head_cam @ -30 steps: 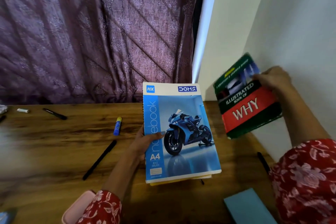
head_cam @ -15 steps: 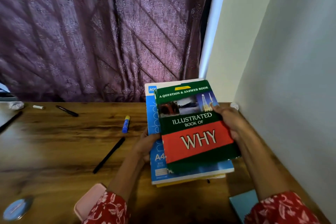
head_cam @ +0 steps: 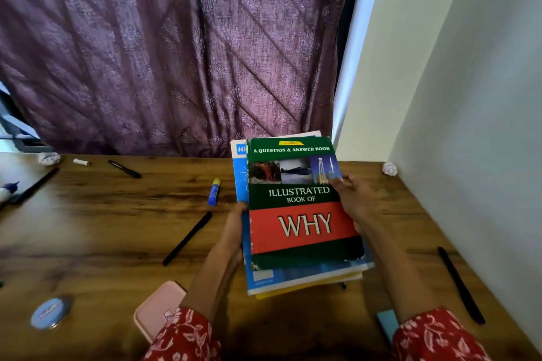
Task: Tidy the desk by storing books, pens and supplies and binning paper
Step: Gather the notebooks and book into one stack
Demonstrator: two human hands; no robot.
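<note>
Step in hand: book stacking. My left hand (head_cam: 234,228) grasps left edge of stack; my right hand (head_cam: 350,199) pinches WHY book (head_cam: 302,214) atop blue notebook (head_cam: 293,277), right of table (head_cam: 117,228) centre. Next, I judge: square edges, carry stack to storage. Pens (head_cam: 187,239) remain.

Wall (head_cam: 469,155) tight beside book stack (head_cam: 302,228)
</note>
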